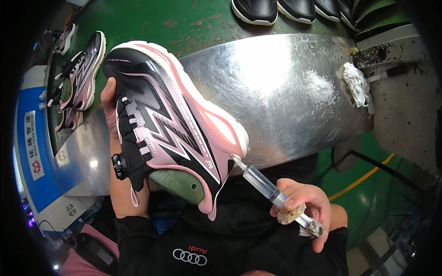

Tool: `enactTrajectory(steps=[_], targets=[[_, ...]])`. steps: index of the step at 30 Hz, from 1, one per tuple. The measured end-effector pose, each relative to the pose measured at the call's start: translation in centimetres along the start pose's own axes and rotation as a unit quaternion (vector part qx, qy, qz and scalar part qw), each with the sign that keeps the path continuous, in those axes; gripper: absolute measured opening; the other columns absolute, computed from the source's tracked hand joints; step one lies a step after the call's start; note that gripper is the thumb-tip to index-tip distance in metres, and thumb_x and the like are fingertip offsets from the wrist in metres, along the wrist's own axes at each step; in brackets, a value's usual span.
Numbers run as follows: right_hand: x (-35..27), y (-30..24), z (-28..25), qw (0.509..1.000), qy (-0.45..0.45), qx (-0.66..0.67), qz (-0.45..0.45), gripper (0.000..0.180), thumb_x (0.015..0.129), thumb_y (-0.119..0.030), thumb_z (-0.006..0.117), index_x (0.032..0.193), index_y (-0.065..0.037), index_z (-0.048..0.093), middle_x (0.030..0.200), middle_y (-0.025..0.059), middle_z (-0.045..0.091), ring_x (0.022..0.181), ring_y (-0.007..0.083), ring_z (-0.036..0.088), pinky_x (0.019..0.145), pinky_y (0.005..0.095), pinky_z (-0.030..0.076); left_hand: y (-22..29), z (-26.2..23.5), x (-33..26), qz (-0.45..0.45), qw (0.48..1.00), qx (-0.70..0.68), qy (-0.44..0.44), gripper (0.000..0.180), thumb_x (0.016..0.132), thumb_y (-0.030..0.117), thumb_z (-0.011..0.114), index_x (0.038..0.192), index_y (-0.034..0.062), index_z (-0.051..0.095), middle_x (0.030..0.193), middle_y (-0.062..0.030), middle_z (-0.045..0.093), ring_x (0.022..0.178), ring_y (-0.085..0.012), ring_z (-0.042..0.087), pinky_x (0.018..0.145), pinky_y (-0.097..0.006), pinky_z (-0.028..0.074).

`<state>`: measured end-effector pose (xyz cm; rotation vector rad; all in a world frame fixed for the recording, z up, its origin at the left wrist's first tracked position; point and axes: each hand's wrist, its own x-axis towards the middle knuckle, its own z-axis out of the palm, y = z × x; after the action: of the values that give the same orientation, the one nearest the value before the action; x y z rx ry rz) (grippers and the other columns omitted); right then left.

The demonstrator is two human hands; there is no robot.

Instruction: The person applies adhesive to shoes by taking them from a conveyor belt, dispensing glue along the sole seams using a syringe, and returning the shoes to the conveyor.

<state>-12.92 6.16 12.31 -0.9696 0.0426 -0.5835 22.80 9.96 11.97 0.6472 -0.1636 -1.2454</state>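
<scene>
A pink, black and white sneaker [172,112] is tilted in front of me, toe up and away, sole edge to the right. My left hand [110,103] grips it from behind near the toe; most of the fingers are hidden. A green shoe last [177,186] fills the sneaker's opening, and a round dial [119,166] sits on its lacing. In my right hand [306,202] is a clear syringe [263,182], its flange and plunger end wrapped in stained material. Its narrow tip meets the seam between upper and sole at the heel. Liquid seems to partly fill the barrel.
Under the sneaker lies a scratched metal plate [216,62] on a green table. White residue [320,87], a crumpled white cloth [355,83] and a dark-handled tool [395,71] are at right. Black shoes [254,11] line the back; more pink-black sneakers [83,73] stand left.
</scene>
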Motion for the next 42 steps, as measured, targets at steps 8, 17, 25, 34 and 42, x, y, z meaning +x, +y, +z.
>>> enactTrajectory(steps=[8, 17, 25, 34, 42], targets=[[-0.9, 0.8, -0.2, 1.000, 0.020, 0.025, -0.001, 0.087, 0.057, -0.047, 0.084, 0.119, 0.005, 0.053, 0.102, 0.0123, 0.063, 0.082, 0.0179, 0.048, 0.070, 0.0285, 0.033, 0.4, -1.3, 0.6, 0.011, 0.999, 0.023, 0.045, 0.048, 0.083, 0.040, 0.057, 0.117, 0.0063, 0.055, 0.113, -0.0115, 0.060, 0.100, -0.0259, 0.060, 0.090, -0.042, 0.047], [-0.7, 1.7, -1.4, 1.000, -0.003, 0.003, -0.015, 0.088, 0.059, -0.042, 0.085, 0.124, 0.004, 0.049, 0.104, 0.0114, 0.062, 0.084, 0.0164, 0.045, 0.070, 0.0265, 0.038, 2.3, -1.4, -2.3, -0.054, 0.990, 0.123, 0.053, 0.037, 0.090, 0.031, 0.052, 0.116, 0.0048, 0.056, 0.113, -0.0137, 0.062, 0.100, -0.0274, 0.062, 0.093, -0.044, 0.047], [1.1, 2.2, -1.9, 0.992, -0.029, -0.109, -0.053, 0.079, 0.061, -0.038, 0.083, 0.123, -0.002, 0.051, 0.111, 0.0082, 0.058, 0.082, 0.0208, 0.049, 0.072, 0.0310, 0.040, 7.5, -7.9, -8.0, 0.011, 0.887, 0.447, 0.119, 0.035, 0.092, 0.026, 0.047, 0.113, -0.0015, 0.055, 0.109, -0.0175, 0.061, 0.101, -0.0294, 0.060, 0.090, -0.040, 0.049], [1.9, 2.8, -1.1, 0.988, -0.039, -0.140, -0.054, 0.081, 0.061, -0.035, 0.083, 0.125, -0.003, 0.048, 0.114, 0.0091, 0.057, 0.082, 0.0231, 0.049, 0.073, 0.0329, 0.040, 4.9, -6.5, -15.9, -0.012, 0.951, 0.269, 0.155, 0.043, 0.087, 0.011, 0.055, 0.127, -0.0018, 0.045, 0.129, -0.0145, 0.051, 0.118, -0.0277, 0.051, 0.104, -0.039, 0.038], [1.8, 2.8, 0.2, 0.986, -0.034, -0.158, -0.046, 0.081, 0.060, -0.034, 0.083, 0.126, -0.002, 0.047, 0.114, 0.0096, 0.057, 0.084, 0.0239, 0.050, 0.074, 0.0336, 0.040, 1.4, -4.5, -20.3, -0.076, 0.954, 0.225, 0.182, 0.064, 0.081, 0.002, 0.062, 0.138, 0.0048, 0.033, 0.135, -0.0144, 0.044, 0.123, -0.0310, 0.046, 0.105, -0.046, 0.036]])
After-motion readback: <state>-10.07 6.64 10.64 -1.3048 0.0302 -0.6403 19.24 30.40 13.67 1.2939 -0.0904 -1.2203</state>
